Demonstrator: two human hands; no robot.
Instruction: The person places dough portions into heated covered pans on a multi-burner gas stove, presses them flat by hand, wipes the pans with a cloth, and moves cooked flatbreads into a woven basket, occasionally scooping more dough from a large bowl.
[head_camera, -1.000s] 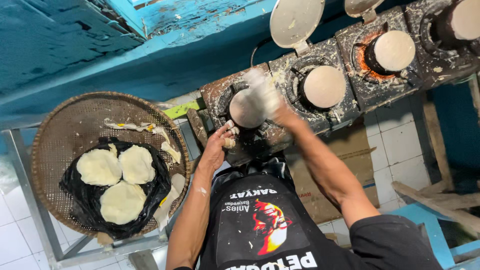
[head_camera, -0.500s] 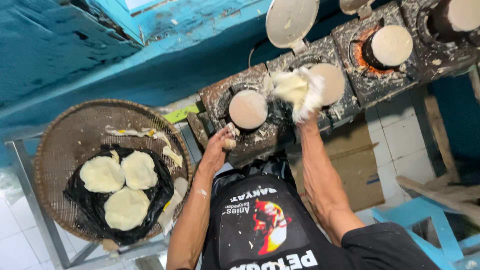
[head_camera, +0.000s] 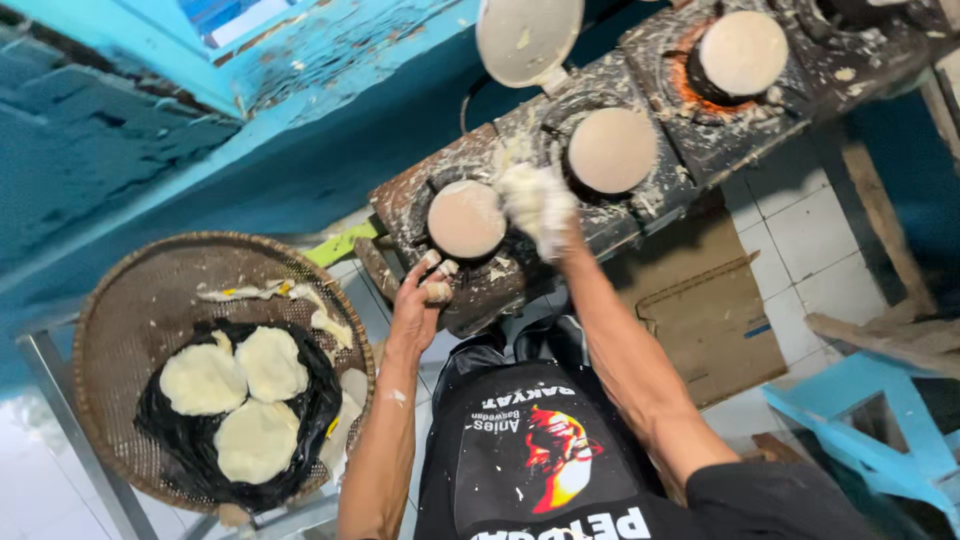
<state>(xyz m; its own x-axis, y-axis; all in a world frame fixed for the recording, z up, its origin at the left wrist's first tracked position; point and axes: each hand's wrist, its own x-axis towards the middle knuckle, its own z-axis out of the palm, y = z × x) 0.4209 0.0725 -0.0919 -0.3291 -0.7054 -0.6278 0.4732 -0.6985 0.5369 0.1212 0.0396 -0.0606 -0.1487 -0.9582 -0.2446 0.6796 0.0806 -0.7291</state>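
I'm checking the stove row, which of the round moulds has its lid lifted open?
The second mould from the near end: its round lid stands tipped up behind it. It sits just beyond the right hand, and no raised lid shows over the other moulds.

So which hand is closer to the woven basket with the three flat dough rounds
The left. The left hand rests on the stove's front edge, just right of the woven basket. The right hand, coated in white dough, is farther off between two round burner lids.
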